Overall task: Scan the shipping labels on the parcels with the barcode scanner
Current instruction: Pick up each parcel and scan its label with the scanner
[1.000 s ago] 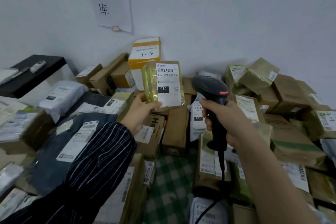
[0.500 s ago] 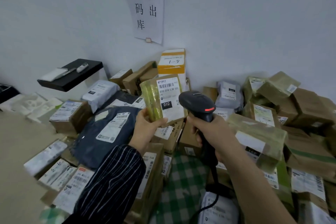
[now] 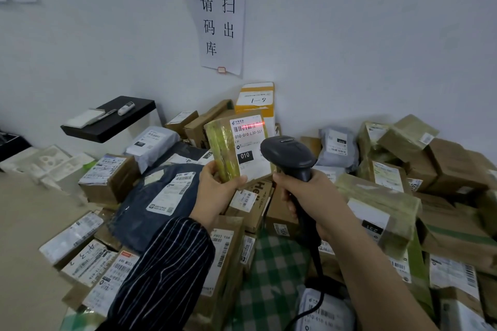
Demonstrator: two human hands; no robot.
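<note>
Left hand (image 3: 215, 191) grips taped parcel (image 3: 236, 148) upright above parcel pile (image 3: 403, 196), label (image 3: 248, 145) facing scanner (image 3: 289, 154). Right hand (image 3: 312, 199) wraps scanner handle. Red line (image 3: 251, 125) sits high on barcode; keep parcel steady, beam spanning every bar.

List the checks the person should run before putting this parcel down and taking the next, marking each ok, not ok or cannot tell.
1. Left grip holds the parcel upright, label facing the scanner: ok.
2. Right grip wraps the scanner's handle: ok.
3. Red line crosses the barcode: ok, along its top edge.
4. Thumb clear of the barcode: ok.
5. Scan registered: cannot tell.
6. Cable unsnagged: cannot tell.
</note>
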